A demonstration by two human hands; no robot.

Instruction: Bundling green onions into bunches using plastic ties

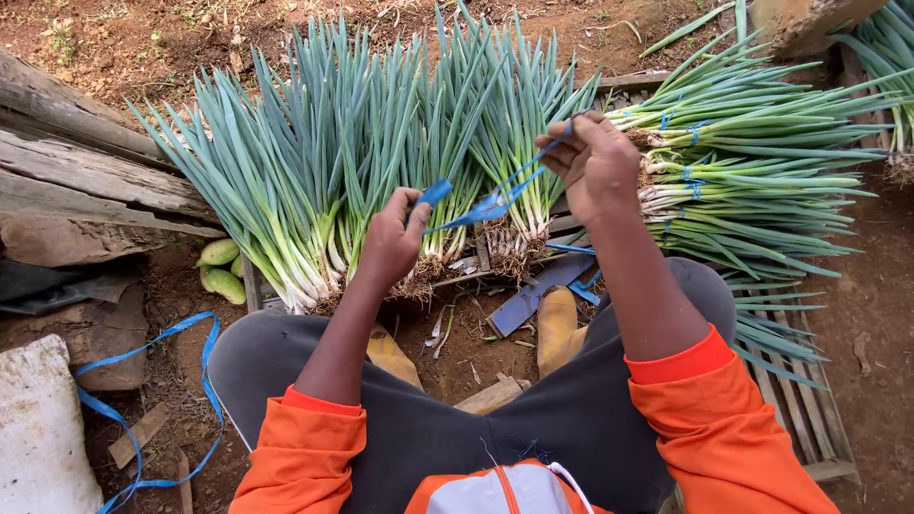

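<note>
My left hand pinches one end of a blue plastic strap. My right hand grips the other end higher up, so the strap stretches between them. Behind the hands, green onions stand upright in bundles, white roots down, leaning on a wooden slat frame. To the right of my right hand lie stacked bundles of green onions, tied with blue straps, roots pointing at my hand.
Weathered planks lie at the left. A long blue strap curls on the dirt by a white sack. Small green fruits sit beside the onions. A wooden pallet extends at the right. My yellow boots rest below.
</note>
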